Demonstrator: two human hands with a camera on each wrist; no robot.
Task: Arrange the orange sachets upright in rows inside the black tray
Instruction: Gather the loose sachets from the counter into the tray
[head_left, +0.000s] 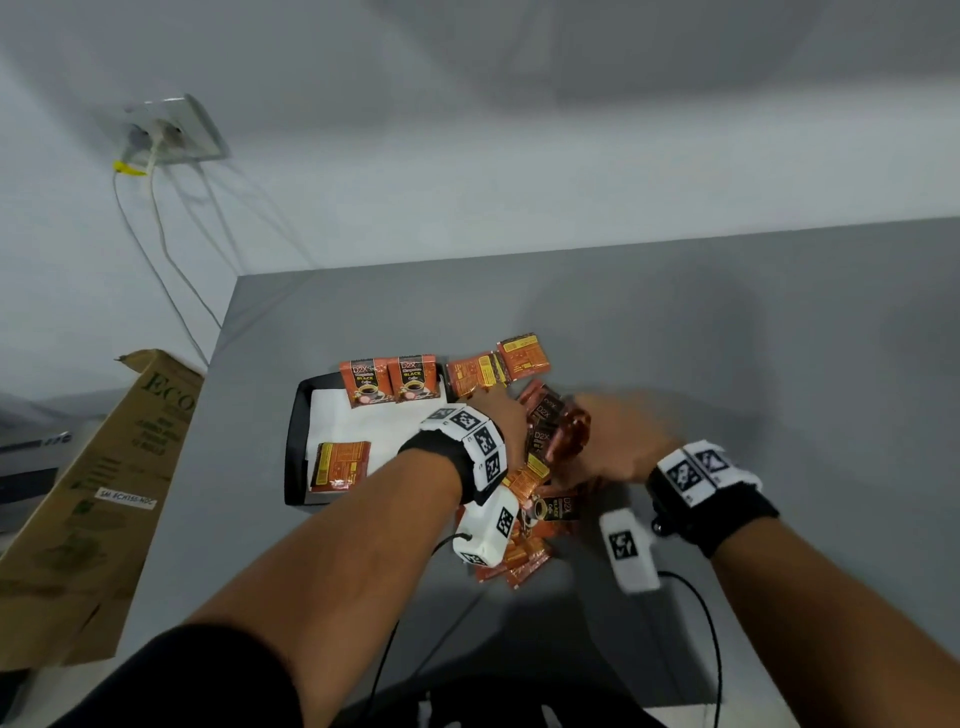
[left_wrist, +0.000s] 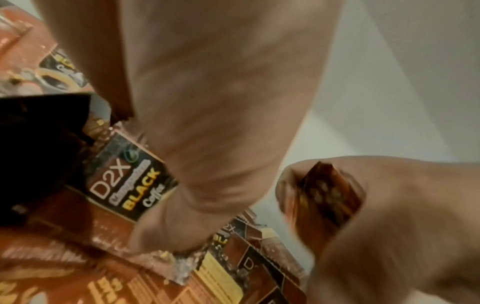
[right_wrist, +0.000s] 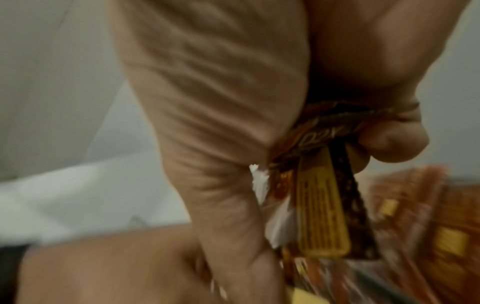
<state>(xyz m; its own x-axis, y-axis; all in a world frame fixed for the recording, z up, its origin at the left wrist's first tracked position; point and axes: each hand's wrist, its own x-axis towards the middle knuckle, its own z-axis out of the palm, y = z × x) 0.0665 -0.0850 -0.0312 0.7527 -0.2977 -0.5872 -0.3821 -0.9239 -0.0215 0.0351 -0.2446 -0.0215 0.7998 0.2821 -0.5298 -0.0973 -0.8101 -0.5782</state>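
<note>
The black tray (head_left: 297, 441), lined with white paper, sits left of centre on the grey table. Two orange sachets (head_left: 366, 383) (head_left: 414, 379) stand upright against its back wall, and a third (head_left: 340, 464) lies flat near its front. Right of the tray is a loose pile of sachets (head_left: 537, 551). My left hand (head_left: 501, 415) rests on the pile, its thumb (left_wrist: 166, 232) lying straight on a sachet (left_wrist: 124, 185); its other fingers are hidden. My right hand (head_left: 618, 436) grips a bunch of sachets (right_wrist: 322, 205) just above the pile.
Two more sachets (head_left: 522, 358) lie flat behind the pile, past the tray's right corner. A brown cardboard box (head_left: 88, 499) leans at the table's left edge. Cables run from a wall socket (head_left: 171, 132). Bare grey tabletop (head_left: 805, 364) stretches to the right.
</note>
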